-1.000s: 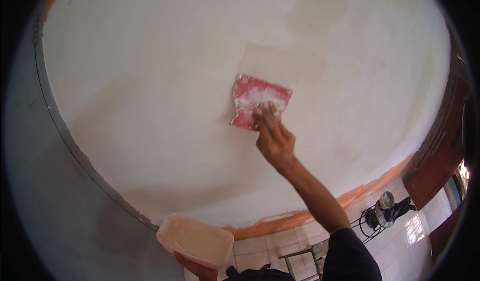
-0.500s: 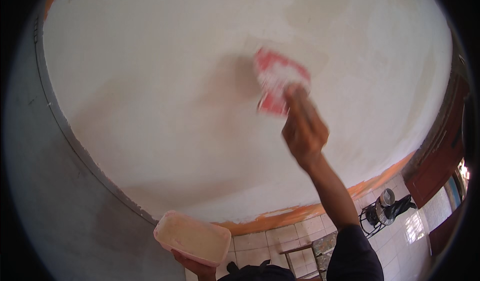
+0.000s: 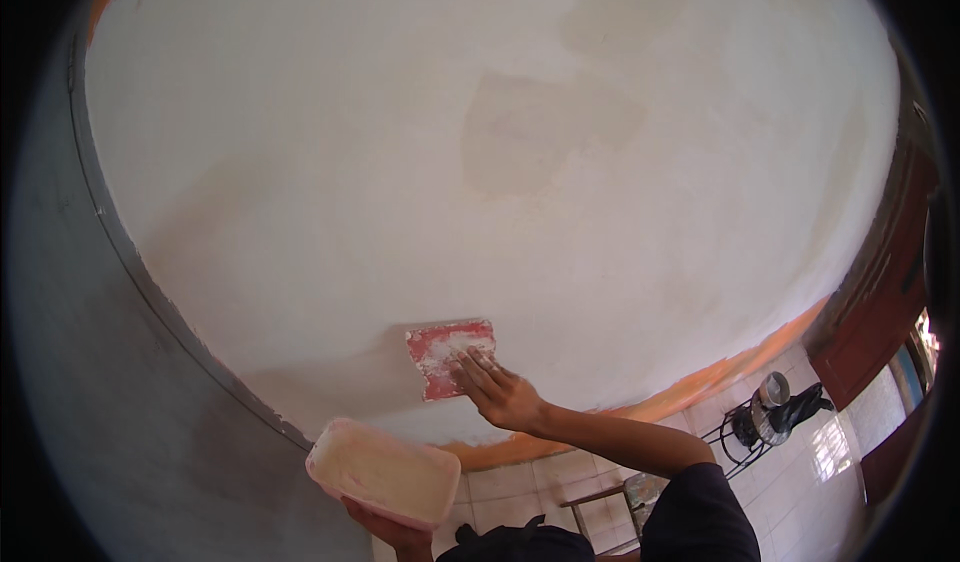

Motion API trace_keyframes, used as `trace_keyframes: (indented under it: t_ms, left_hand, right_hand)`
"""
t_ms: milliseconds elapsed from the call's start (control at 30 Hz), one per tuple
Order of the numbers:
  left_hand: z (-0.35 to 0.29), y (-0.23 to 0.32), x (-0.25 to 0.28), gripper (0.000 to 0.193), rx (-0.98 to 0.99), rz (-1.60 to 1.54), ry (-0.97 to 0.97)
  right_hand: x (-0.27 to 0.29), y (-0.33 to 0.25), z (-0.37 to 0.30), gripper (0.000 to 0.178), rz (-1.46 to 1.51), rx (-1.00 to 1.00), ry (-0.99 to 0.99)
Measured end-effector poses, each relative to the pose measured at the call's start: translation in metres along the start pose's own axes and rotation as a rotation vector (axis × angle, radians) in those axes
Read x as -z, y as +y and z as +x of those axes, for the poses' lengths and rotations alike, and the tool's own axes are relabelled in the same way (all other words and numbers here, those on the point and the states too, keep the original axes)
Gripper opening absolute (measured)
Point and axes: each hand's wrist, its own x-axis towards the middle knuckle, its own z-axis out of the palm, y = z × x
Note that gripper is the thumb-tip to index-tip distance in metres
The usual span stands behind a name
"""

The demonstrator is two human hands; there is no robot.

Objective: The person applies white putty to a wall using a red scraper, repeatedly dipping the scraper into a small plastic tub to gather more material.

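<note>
White plastered wall [image 3: 420, 162], curved by the lens, fills most of the view; a darker, duller patch [image 3: 540, 132] sits in its upper middle, and an orange band [image 3: 700, 382] runs along its lower edge. Grey wall [image 3: 120, 442] adjoins at left, meeting the white one along a dark seam. Scraper [image 3: 448, 357]: flat, roughly square red blade smeared with white filler, laid flat against the white wall low in the view, just above the orange band. Right hand [image 3: 505, 394]: reaches up from the lower right, fingers extended and slightly spread, fingertips pressed on the blade's lower right part; dark sleeve [image 3: 700, 512] on the upper arm. Tub [image 3: 385, 472]: pale pinkish rectangular plastic container, tilted, below and left of the scraper, apart from it. Left hand [image 3: 385, 530]: under the tub, fingers curled up around its lower side, supporting it; most of the hand is hidden. Tiled floor [image 3: 800, 452], pale, at lower right. Metal stand [image 3: 770, 417] with a dark object and a round metal vessel on it, on the tiles. Dark red-brown door frame [image 3: 880, 292] at the right edge.
</note>
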Motion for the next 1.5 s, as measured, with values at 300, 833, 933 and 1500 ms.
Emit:
trace_keyframes:
  t_ms: [300,833,933,1500]
  left_hand:
    - [-0.006,-0.004,-0.006,0.067,-0.097,0.091,-0.027]
    - [-0.008,0.001,0.006,0.059,0.038,-0.108,0.038]
    - [-0.011,0.001,-0.019,0.058,0.044,-0.066,-0.037]
    - [-0.013,-0.041,-0.02,0.047,0.064,0.255,-0.059]
  right_hand:
    - [0.127,0.155,0.084,0.037,-0.507,-0.264,0.723]
    - [0.055,-0.029,-0.065,0.028,0.452,-0.907,0.258]
    - [0.08,-0.02,-0.059,0.022,1.176,-1.451,0.504]
    - [0.129,-0.017,-0.058,0.032,1.94,-1.586,0.54]
